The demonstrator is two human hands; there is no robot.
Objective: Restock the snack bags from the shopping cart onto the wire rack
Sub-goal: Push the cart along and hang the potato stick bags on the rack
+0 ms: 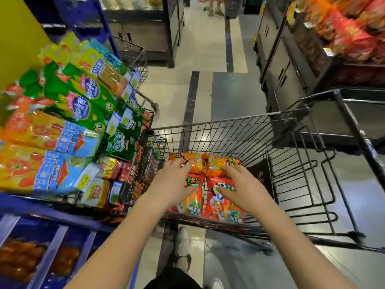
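In a shop aisle, the wire rack [143, 161] at left stands packed with green bags [83, 101] above and orange-and-blue bags [52, 132] below, with yellow price tags clipped along its front edge. Just right of it, almost touching, the black shopping cart [229, 119] holds four snack bags [195, 197] in its near left corner: two orange ones on the far side, two red ones on the near side, lying flat and pressed together. A person reaches in with both bare arms. The left hand [175, 180] grips the left pair, fingers curled over the orange bag and thumb on the top of the red one. The right hand [239, 184] grips the right pair the same way, fingers bent over the far bag and thumb on the near one. The rest of the cart's basket shows bare wire over the grey floor [208, 59]. At far right, a dark shelf [291, 59] carries red packs [350, 36], blurred.
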